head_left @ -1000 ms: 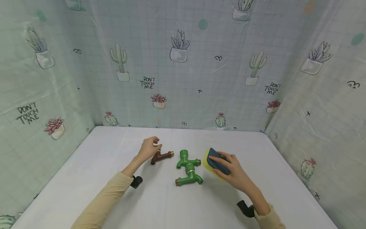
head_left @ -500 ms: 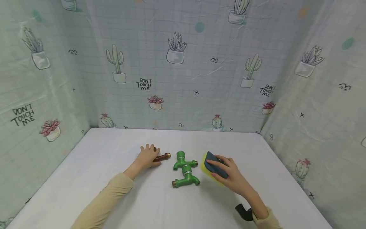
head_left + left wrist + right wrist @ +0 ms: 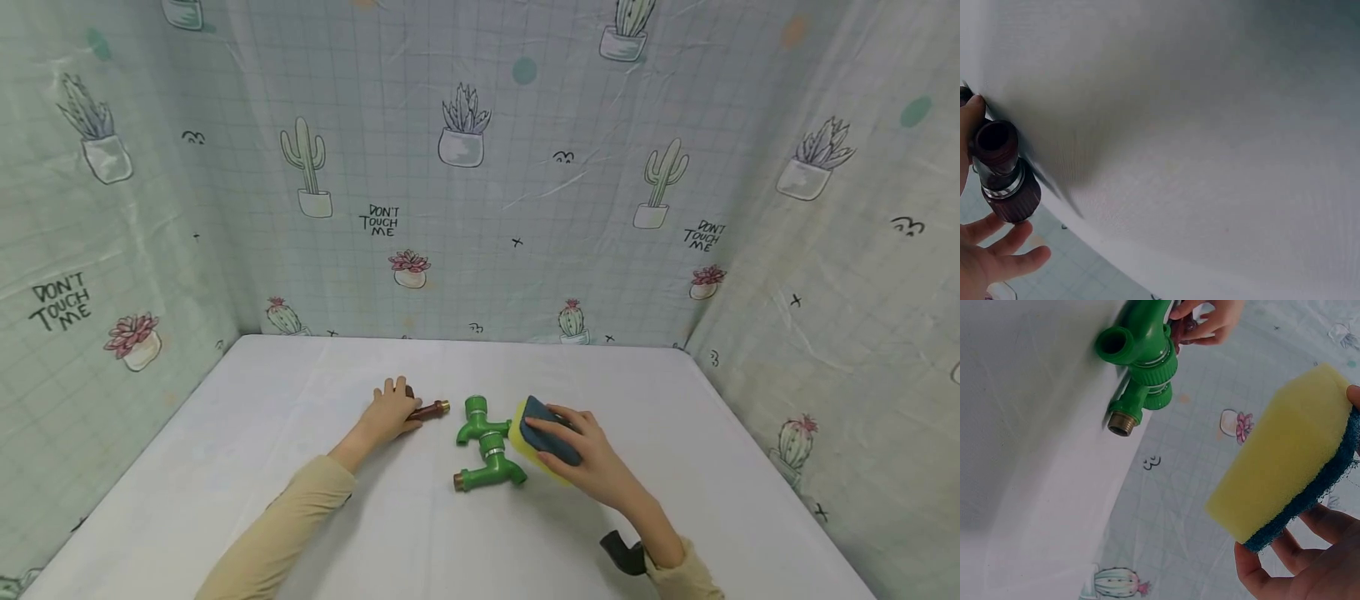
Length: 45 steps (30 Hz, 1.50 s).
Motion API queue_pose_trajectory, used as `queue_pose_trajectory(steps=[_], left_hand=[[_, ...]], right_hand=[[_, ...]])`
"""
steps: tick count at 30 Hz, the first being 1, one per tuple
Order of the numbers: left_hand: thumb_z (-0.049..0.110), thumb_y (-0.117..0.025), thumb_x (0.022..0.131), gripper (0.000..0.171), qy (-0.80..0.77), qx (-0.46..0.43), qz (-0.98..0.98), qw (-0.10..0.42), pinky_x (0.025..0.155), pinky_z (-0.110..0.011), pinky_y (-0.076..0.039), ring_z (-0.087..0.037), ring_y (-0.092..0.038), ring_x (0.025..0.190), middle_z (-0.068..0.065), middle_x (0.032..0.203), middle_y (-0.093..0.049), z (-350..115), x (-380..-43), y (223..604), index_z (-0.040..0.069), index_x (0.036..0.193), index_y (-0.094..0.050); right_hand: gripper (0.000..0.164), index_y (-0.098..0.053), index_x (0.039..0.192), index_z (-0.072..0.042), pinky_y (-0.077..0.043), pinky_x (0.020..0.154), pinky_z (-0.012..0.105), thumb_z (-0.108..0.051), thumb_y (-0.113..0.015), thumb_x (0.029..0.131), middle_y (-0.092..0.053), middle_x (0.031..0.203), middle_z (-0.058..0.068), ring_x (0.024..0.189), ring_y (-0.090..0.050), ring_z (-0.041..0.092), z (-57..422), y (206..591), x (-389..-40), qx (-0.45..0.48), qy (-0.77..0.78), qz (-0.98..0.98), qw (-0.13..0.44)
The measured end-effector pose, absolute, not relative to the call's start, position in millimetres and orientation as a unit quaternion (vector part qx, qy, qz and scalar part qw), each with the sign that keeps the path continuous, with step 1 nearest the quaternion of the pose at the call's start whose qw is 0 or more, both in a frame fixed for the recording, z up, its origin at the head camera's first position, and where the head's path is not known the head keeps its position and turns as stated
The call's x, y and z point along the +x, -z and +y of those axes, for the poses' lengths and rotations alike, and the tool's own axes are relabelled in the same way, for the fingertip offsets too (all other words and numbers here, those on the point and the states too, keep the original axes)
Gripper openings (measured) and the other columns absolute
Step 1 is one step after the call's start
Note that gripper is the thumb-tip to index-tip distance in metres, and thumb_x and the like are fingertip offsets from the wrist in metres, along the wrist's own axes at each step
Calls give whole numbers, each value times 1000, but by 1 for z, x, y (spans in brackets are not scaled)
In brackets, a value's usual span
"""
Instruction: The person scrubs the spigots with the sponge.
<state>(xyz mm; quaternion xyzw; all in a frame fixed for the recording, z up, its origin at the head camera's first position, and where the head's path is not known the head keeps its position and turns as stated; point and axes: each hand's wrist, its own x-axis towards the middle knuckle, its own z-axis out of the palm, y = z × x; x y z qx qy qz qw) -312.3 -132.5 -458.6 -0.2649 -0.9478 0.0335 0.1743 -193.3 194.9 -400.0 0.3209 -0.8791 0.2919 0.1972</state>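
My left hand (image 3: 386, 417) holds a dark brown tap (image 3: 430, 411) at the left middle of the table, its brass-threaded end pointing right. In the left wrist view the thumb lies at one side of the tap's ribbed cap (image 3: 1013, 200) and the fingers at the other. My right hand (image 3: 596, 467) grips a yellow sponge (image 3: 1285, 450) with a dark blue scouring side, raised over the table. Between the hands lie two green taps, the far one (image 3: 475, 429) and the near one (image 3: 487, 475). The sponge's edge overlaps the far tap's threaded end in the head view.
A white table (image 3: 420, 533) runs back to a cloth wall (image 3: 525, 183) printed with cacti; more of that cloth closes both sides. Near the right sleeve (image 3: 686, 575) a black curved piece (image 3: 622, 554) shows at the wrist.
My left hand has come down onto the brown tap and taken hold of it. The right hand has carried the sponge slightly left, towards the green taps.
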Motion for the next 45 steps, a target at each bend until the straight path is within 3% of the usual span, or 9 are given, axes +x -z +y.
queue_pose_trajectory(steps=[9,15,19,22,26,29,36,40,45], left_hand=[[35,-65,78,22,25,-222,-953,207,63,-50,-45,-36,-45,83,-24,98,-48,-138,-308,461,13,82,-63],[30,-58,86,24,263,-138,-934,198,70,-46,-42,-39,-46,94,-25,98,-54,-136,-294,441,9,97,-64],[30,-52,90,33,481,-111,-862,111,73,-32,-47,-26,-57,86,-19,93,-60,-131,-276,420,3,108,-60],[33,-44,93,43,634,-79,-769,-3,74,-32,-53,-24,-59,91,-23,114,-53,-130,-257,405,3,124,-47],[32,-40,95,49,777,-47,-613,-134,85,-36,-50,-32,-44,115,-23,137,-28,-126,-238,385,9,137,-28],[28,-39,96,44,831,-37,-520,-192,85,-32,-49,-35,-32,123,-19,140,-18,-117,-230,373,13,136,-27],[19,-37,96,24,876,-38,-415,-243,80,-27,-47,-23,-32,117,-10,134,-26,-81,-224,357,18,119,-43],[15,-34,97,27,886,-43,-382,-259,79,-27,-46,-22,-37,114,-11,133,-29,-63,-221,353,14,123,-42],[14,-36,96,33,882,-56,-399,-244,78,-27,-43,-18,-43,99,-4,112,-45,-53,-219,355,9,128,-41]], right_hand=[[46,-52,123,-32,-40,79,42,-25,-67,80,-46,130,8,110,-42,25,192,402,-194,324,-295,-877,197],[47,-52,122,-31,-40,77,40,-23,-68,79,-46,129,9,110,-43,25,192,404,-195,328,-296,-873,206],[46,-52,122,-30,-40,76,37,-23,-67,79,-46,130,8,108,-42,21,191,403,-195,325,-299,-874,205],[45,-53,122,-31,-42,74,34,-24,-67,80,-45,131,8,104,-40,16,191,401,-194,318,-303,-875,202],[45,-53,121,-30,-42,74,35,-22,-67,79,-45,130,9,102,-39,15,189,396,-194,315,-307,-873,211],[46,-54,121,-30,-42,74,36,-21,-68,78,-45,130,9,102,-39,15,186,392,-196,317,-308,-869,224],[47,-54,122,-29,-45,75,38,-20,-68,78,-43,133,9,105,-39,16,169,375,-198,312,-328,-858,243],[47,-54,122,-26,-45,77,42,-19,-69,78,-41,135,10,108,-38,19,160,365,-198,314,-339,-852,248],[48,-56,120,-26,-38,80,46,-20,-72,75,-42,134,12,106,-39,21,151,360,-199,325,-320,-847,273]])
